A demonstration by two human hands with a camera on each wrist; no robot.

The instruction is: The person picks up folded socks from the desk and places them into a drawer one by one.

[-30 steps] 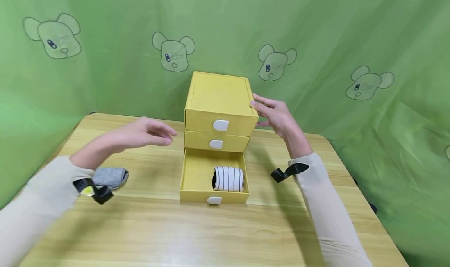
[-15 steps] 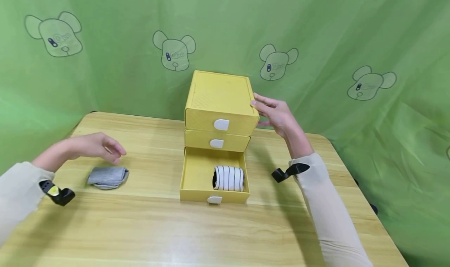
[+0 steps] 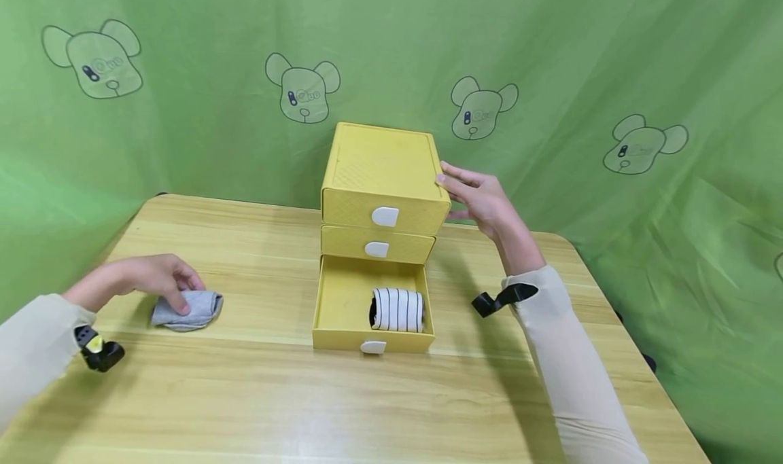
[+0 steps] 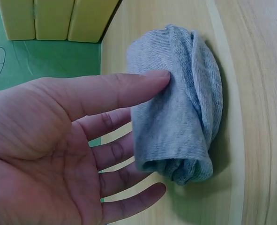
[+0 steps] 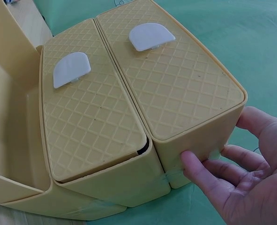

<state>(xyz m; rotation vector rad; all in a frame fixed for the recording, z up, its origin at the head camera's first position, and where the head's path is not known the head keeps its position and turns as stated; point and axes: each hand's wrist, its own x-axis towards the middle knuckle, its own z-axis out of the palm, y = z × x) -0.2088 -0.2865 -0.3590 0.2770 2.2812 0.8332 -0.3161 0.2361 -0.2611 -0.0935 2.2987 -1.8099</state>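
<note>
In the head view my left hand is at a folded grey sock on the left of the table. The left wrist view shows the thumb on the near face of the sock and the other fingers reaching behind it. My right hand rests against the right side of a yellow drawer unit, fingers fairly straight at its upper edge and side. Its bottom drawer is pulled out, with a rolled white sock with dark stripes at the right inside.
The upper two drawers, each with a white pull tab, are pushed in. A wooden table carries everything. A green curtain with bear-head outlines hangs behind and at the sides.
My left hand has moved left from beside the drawer unit and come down onto the grey sock, thumb and fingers now around it. The right hand keeps its place on the unit.
</note>
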